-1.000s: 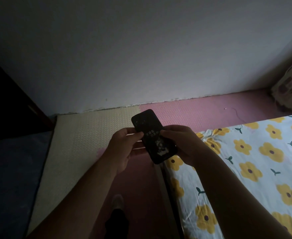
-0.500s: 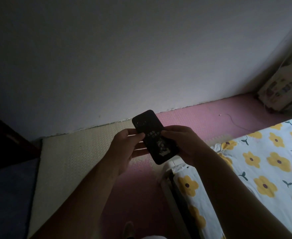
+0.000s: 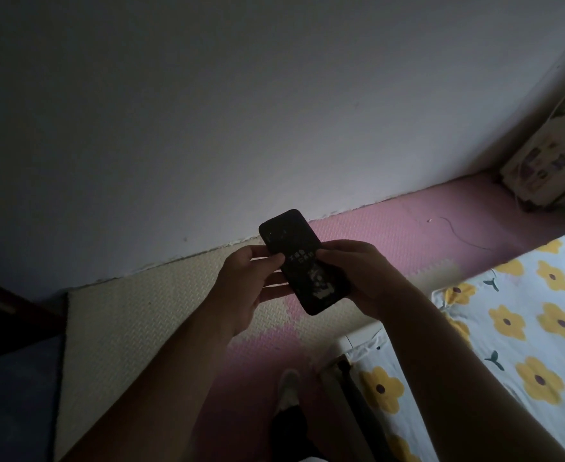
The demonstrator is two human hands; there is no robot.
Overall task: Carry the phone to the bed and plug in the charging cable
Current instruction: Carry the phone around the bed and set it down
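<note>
Black phone (image 3: 304, 261) gripped between left hand (image 3: 244, 281) and right hand (image 3: 367, 271), flowered bed (image 3: 524, 328) just beside, wall (image 3: 241, 111) ahead

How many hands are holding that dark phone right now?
2. The left hand pinches the phone along its left edge; the right hand grips its right edge and lower end. Some fingers are hidden behind the phone.

White characters on the phone (image 3: 302, 261) are too blurred to read.
</note>
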